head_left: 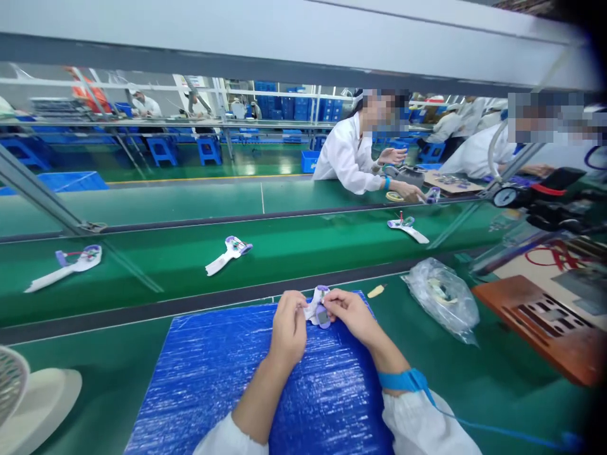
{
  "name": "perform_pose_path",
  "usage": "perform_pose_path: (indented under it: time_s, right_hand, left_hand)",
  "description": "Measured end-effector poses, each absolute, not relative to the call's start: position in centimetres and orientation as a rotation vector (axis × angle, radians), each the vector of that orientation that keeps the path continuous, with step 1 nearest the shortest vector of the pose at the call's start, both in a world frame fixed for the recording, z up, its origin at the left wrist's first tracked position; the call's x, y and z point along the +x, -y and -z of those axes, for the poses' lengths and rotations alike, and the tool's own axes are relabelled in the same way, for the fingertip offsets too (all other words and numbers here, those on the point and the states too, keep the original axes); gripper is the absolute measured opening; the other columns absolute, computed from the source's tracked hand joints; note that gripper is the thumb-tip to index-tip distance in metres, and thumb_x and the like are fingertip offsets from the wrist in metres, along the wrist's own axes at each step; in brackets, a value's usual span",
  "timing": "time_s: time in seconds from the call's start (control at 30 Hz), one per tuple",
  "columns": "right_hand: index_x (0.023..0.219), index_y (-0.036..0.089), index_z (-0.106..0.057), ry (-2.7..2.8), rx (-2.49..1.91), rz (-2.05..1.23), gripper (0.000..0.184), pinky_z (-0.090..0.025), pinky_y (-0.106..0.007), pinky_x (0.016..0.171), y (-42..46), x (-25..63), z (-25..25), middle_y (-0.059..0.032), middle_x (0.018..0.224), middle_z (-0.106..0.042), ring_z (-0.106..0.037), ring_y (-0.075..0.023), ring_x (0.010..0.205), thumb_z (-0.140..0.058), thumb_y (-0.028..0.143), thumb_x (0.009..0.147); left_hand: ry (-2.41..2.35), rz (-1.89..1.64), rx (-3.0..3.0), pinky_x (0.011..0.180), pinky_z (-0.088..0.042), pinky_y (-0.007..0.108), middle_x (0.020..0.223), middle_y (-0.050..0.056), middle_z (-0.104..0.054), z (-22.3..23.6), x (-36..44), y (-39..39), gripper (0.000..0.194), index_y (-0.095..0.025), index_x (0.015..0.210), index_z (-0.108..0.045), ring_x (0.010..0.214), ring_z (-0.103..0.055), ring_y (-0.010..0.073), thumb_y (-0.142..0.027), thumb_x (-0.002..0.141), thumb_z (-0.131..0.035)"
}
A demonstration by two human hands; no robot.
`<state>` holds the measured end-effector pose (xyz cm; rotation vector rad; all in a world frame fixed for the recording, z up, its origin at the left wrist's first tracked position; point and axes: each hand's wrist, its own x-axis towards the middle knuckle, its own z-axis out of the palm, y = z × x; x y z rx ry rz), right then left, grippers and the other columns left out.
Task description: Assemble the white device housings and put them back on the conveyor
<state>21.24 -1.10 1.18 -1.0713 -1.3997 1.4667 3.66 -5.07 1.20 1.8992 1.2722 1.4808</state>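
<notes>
Between my hands is a small white-and-purple plastic housing, held over a blue plastic-wrapped mat. My left hand is closed on its white side, fingers pinching the edge. From the other side, my right hand pinches the purple part near its top. Any small piece under those right fingertips is too small to make out. A blue strap with a cord circles my right wrist. Just beyond the mat's far right corner lies a small yellowish piece with a dark tip.
On the green belt ahead lie similar housings with wires: one left, one middle, one right. A clear plastic bag and a brown fixture sit right. Across the belt, a person handles another housing.
</notes>
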Motion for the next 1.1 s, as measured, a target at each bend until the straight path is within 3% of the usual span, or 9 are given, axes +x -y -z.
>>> perform_pose_path:
  time_s: [0.17, 0.3, 0.47, 0.7, 0.87, 1.1]
  right_hand:
    - [0.078, 0.019, -0.068, 1.440, -1.088, -1.388, 0.025, -0.042, -0.027, 0.059, 1.5, 20.4, 0.0, -0.0017, 0.073, -0.063, -0.054, -0.0148, 0.062, -0.069, 0.044, 0.077]
    - [0.078, 0.019, -0.065, 1.406, -1.220, -1.335, 0.030, -0.033, -0.025, 0.049, 1.1, 20.4, 1.0, 0.0034, 0.055, -0.050, -0.043, -0.0116, 0.049, -0.065, 0.049, 0.079]
    - [0.081, 0.019, -0.060, 1.379, -1.260, -1.327, 0.034, -0.027, -0.025, 0.046, 1.1, 20.2, 1.2, 0.0059, 0.049, -0.043, -0.036, -0.0103, 0.045, -0.059, 0.053, 0.082]
    - [0.077, 0.019, -0.058, 1.386, -1.223, -1.323, 0.036, -0.029, -0.025, 0.046, 1.5, 19.6, 0.0, 0.0051, 0.052, -0.044, -0.039, -0.0110, 0.047, -0.060, 0.055, 0.081]
    - [0.078, 0.019, -0.057, 1.372, -1.205, -1.329, 0.035, -0.030, -0.025, 0.047, 1.5, 19.4, -0.2, 0.0049, 0.054, -0.045, -0.040, -0.0111, 0.048, -0.058, 0.054, 0.082]
    - [0.073, 0.019, -0.057, 1.491, -1.063, -1.364, 0.027, -0.034, -0.024, 0.054, 1.9, 19.5, -0.2, 0.0021, 0.064, -0.050, -0.043, -0.0123, 0.057, -0.060, 0.044, 0.084]
  left_hand:
    - [-1.404, -0.942, 2.365, 0.069, -0.047, 0.033, 0.085, 0.005, -0.059, -1.3, 5.1, 6.4, 0.008, -0.020, 0.092, -0.055, 0.078, -0.057, 0.0212, -0.023, 0.085, -0.052]
    - [-1.720, -0.746, 2.197, 0.078, -0.052, 0.041, 0.099, 0.007, -0.058, -0.6, 5.9, 5.9, 0.031, -0.019, 0.102, -0.055, 0.091, -0.058, 0.0267, -0.036, 0.080, -0.068]
    - [-1.692, -0.890, 2.009, 0.083, -0.051, 0.037, 0.106, 0.006, -0.056, -0.7, 4.6, 5.0, 0.025, -0.021, 0.104, -0.050, 0.097, -0.057, 0.0231, -0.025, 0.083, -0.064]
    - [-1.723, -0.857, 2.191, 0.081, -0.049, 0.044, 0.097, 0.006, -0.060, -0.9, 5.0, 5.0, 0.023, -0.021, 0.103, -0.053, 0.093, -0.055, 0.0271, -0.025, 0.083, -0.063]
    - [-1.645, -1.119, 1.999, 0.082, -0.049, 0.039, 0.095, 0.005, -0.060, -1.4, 4.7, 4.7, 0.025, -0.020, 0.100, -0.051, 0.091, -0.057, 0.0230, -0.012, 0.078, -0.061]
    - [-1.274, -1.232, 1.735, 0.094, -0.048, 0.034, 0.114, 0.007, -0.061, -0.7, 2.6, 3.6, 0.025, -0.022, 0.117, -0.051, 0.106, -0.059, 0.0182, -0.025, 0.092, -0.051]
